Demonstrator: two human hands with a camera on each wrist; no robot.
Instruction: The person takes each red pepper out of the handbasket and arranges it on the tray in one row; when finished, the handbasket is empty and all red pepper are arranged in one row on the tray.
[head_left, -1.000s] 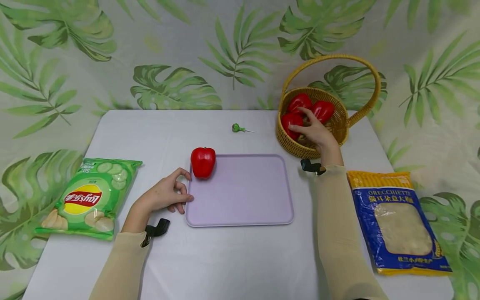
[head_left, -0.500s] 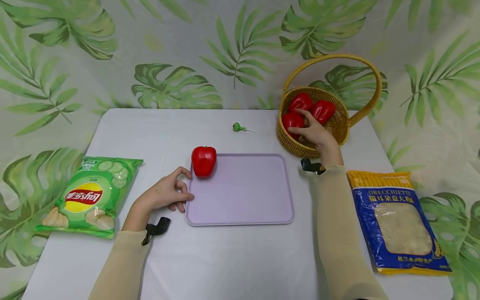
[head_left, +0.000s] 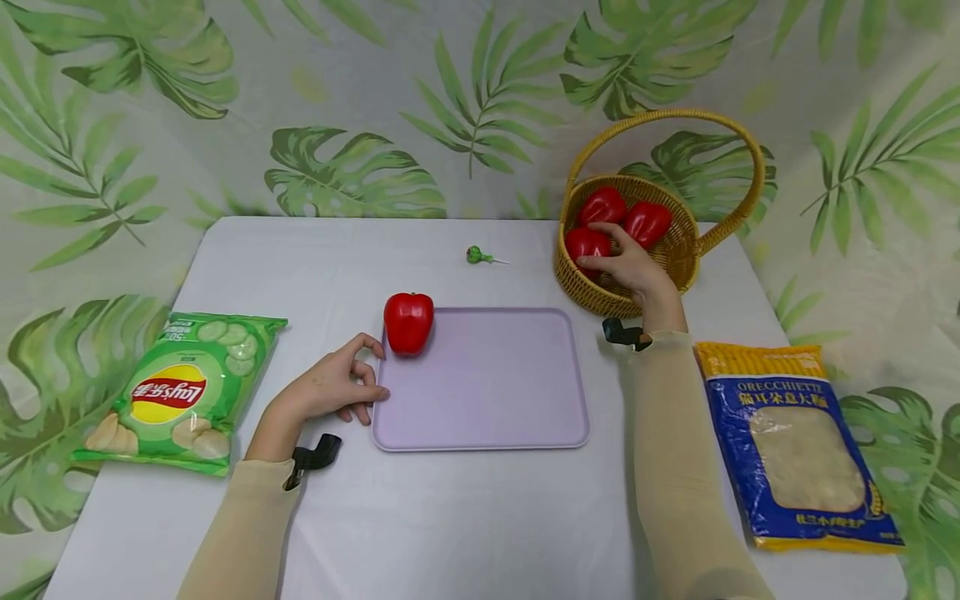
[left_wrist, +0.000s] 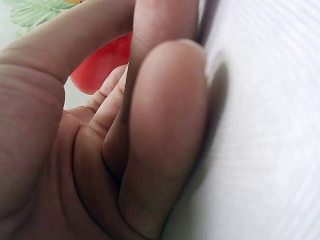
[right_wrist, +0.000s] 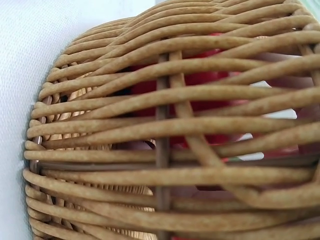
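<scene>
In the head view, my right hand reaches into the wicker basket and grips a red bell pepper between thumb and fingers. Behind it in the basket lie two more red peppers. Through the weave in the right wrist view, a red pepper shows in part. My left hand holds the left rim of the lilac tray, thumb tip on the rim. Another red bell pepper stands at the tray's far left corner. The left wrist view shows curled fingers close over the white cloth.
A green Lay's chip bag lies at the left. To the right is a blue and yellow orecchiette pasta bag. A small green lollipop lies behind the tray. The basket's tall handle arches over its opening.
The right hand's thumb and fingertips have shifted slightly on the pepper in the basket. The left hand and the tray have stayed in place.
</scene>
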